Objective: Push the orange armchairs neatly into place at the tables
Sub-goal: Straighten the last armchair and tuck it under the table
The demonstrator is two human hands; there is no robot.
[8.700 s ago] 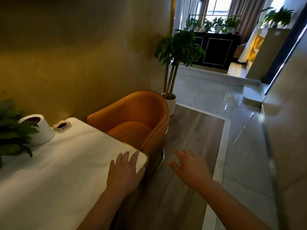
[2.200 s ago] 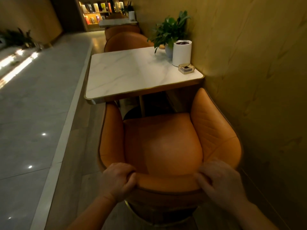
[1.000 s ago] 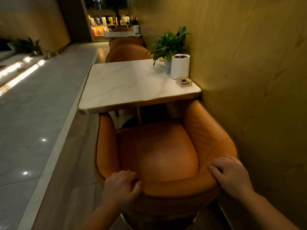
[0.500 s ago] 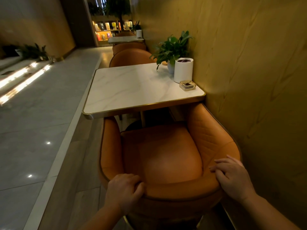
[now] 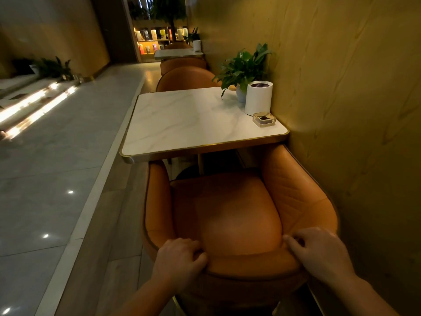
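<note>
Head view puts the orange armchair (image 5: 227, 213) at the near edge of the marble table (image 5: 182, 124), arm fronts just under its rim, right side close to the wall. The left hand (image 5: 180, 258) and right hand (image 5: 319, 254) each curl over the backrest's padded top, gripping it. It looks bulky and likely heavy, soft leather over a stiff shell, so that top rim seems the sound hold. By the table's right edge, a white cylinder (image 5: 258, 98) shows only a dark inside, a clear dish (image 5: 264, 119) at the near right corner holds something dark, and a pot (image 5: 241, 96) holds a plant.
</note>
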